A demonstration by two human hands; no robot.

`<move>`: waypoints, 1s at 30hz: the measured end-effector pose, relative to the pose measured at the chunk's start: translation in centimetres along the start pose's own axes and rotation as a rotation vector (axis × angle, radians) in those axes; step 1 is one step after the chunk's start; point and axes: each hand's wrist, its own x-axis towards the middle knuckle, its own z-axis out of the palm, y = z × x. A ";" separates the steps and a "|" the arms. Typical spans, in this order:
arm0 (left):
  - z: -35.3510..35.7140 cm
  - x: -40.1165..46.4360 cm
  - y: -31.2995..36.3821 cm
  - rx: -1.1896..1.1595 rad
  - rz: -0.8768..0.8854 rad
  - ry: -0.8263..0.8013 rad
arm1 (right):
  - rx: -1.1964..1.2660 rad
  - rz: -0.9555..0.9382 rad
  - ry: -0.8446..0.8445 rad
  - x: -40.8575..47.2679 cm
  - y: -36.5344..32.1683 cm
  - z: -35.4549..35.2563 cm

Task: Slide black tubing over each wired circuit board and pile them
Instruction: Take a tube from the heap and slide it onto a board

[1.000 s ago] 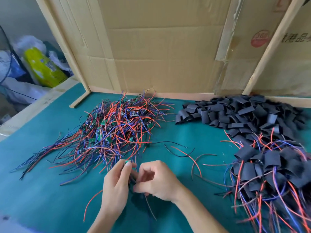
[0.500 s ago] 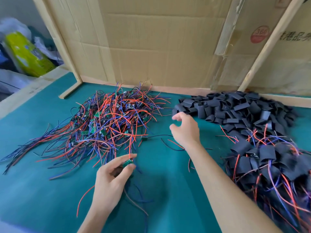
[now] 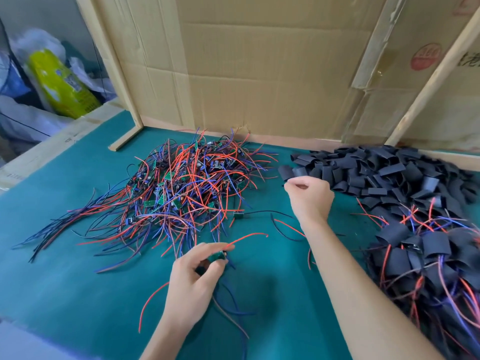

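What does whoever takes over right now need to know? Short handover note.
Left hand: pinches one green circuit board, its wires trailing on the mat.
Right hand: at the near edge of the loose black tubing pile, pinching a tubing piece.
Bare wired boards: heap at centre-left.
Done: sleeved boards piled at right.
Left: sleeve the held board, pile it, then work through the big bare heap.

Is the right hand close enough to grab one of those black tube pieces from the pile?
Probably yes. The right hand is at the near-left edge of the heap of short black tubing pieces, fingertips by one tube, nothing between. Whether it already pinches that tube is unclear.
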 end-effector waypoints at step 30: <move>2.1 3.7 0.3 -0.945 -0.480 -0.086 | 0.281 -0.129 -0.713 -8.8 0.3 -4.1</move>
